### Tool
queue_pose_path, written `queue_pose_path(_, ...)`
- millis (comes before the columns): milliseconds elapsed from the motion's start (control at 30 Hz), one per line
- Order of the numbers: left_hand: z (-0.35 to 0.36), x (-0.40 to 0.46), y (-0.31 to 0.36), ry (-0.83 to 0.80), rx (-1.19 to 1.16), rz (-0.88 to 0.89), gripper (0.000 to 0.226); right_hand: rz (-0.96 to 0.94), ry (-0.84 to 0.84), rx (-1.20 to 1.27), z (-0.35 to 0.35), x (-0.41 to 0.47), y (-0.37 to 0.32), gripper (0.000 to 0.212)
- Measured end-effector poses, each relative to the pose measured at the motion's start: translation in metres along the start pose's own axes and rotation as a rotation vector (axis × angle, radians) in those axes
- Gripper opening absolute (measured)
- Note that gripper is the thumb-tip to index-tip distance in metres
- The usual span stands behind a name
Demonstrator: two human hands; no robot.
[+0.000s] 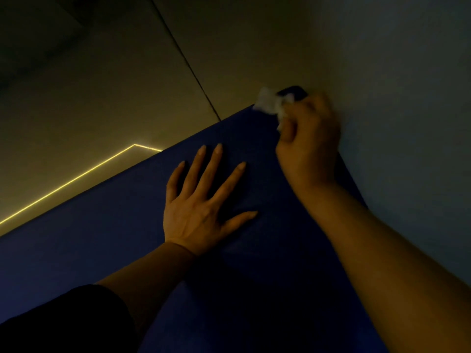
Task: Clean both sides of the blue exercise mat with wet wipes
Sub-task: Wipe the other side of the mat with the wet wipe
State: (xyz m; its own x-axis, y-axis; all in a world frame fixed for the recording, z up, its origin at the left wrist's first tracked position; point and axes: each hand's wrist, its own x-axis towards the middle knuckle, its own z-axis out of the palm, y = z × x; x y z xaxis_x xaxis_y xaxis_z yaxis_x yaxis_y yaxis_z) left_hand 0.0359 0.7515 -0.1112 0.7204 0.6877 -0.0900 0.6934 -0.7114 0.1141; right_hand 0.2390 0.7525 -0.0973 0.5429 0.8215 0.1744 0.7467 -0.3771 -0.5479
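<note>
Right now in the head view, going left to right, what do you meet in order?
Thin bright line of light on the floor → left hand pressed flat on the blue exercise mat → crumpled wet wipe at the mat's far corner → right hand gripping that wipe.

Left hand (201,212) flat on mat (102,238) — wipe (271,103) seemingly at its far corner.
</note>
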Motion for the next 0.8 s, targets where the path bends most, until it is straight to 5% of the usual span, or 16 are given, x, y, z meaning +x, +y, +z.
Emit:
queue_pose_path(133,0.004,-0.001,0.001,0.062,-0.005,0.084,0.068,-0.192,-0.154,0.061,-0.008,-0.026,0.003,0.013)
queue_pose_path(300,0.006,-0.001,0.003,0.140,-0.025,0.094,0.061,-0.053,-0.078,0.023,-0.001,0.040,0.020,0.012)
queue_pose_path(533,0.009,-0.002,0.001,0.164,-0.030,0.173,0.054,-0.075,-0.038,0.112,-0.022,-0.047,0.028,0.017)
queue_pose_path(800,0.012,-0.001,0.001,0.187,-0.032,0.237,0.047,0.028,0.051,0.165,-0.010,0.011,0.036,0.018)
